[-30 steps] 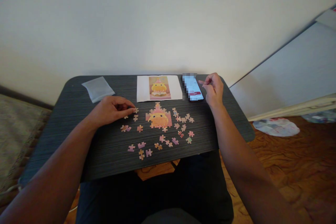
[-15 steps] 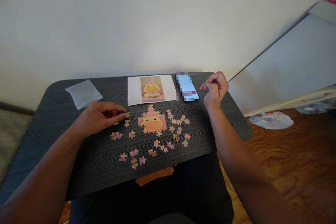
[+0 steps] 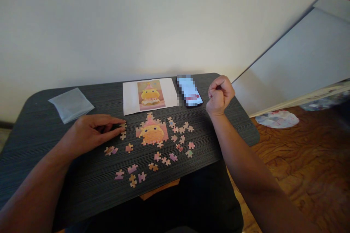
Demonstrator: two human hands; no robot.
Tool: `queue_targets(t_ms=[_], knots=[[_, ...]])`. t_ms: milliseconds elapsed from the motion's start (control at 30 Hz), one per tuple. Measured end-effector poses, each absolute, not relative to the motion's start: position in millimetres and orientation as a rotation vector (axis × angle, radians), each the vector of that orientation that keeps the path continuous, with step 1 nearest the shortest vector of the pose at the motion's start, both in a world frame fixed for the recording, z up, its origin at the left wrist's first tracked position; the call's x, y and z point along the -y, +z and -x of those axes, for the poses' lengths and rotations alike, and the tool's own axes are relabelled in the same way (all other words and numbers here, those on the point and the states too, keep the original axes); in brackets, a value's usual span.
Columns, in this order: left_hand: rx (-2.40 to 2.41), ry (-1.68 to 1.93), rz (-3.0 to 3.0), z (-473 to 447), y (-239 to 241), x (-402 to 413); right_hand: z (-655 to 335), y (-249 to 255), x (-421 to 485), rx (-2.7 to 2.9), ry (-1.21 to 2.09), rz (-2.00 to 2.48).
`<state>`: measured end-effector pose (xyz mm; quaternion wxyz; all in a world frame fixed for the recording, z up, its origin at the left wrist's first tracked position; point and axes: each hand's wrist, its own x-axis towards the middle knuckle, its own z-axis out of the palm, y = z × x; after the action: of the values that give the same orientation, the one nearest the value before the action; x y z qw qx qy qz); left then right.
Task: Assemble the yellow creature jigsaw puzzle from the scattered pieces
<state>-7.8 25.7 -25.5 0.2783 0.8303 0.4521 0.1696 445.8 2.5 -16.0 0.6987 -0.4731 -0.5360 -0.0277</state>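
Note:
On the dark table, my left hand has its thumb and forefinger closed around the edges of a small puzzle piece. Just below it lies a second puzzle piece. A partly joined jigsaw puzzle, showing a yellow figure with a pink hat, lies to the right of those fingers. My right hand is curled into a fist above the table's right side, beside the phone, and nothing shows in it. Loose puzzle pieces are spread right of the joined part, with several more nearer to me.
Behind the puzzle is a white sheet with a printed picture of the same figure. A lit phone lies to its right. A clear plastic bag rests at the back left of the table. The wall stands directly behind.
My right hand has gone from loosely bent fingers to a tighter fist. My left fingers remain at the puzzle piece, gripping it from above and below. The view has shifted slightly.

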Motion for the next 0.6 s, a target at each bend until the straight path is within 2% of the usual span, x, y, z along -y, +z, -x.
queue_targets(t_ms=[133,600], knots=[[-1.163,0.431,-2.286,7.4,-25.4,-25.7,-447.2,-19.1,-9.0,1.205,-0.068,0.91],[-1.202,0.411,-2.288,6.8,-19.0,-25.2,-444.7,-18.3,-12.2,1.169,-0.078,0.842]])
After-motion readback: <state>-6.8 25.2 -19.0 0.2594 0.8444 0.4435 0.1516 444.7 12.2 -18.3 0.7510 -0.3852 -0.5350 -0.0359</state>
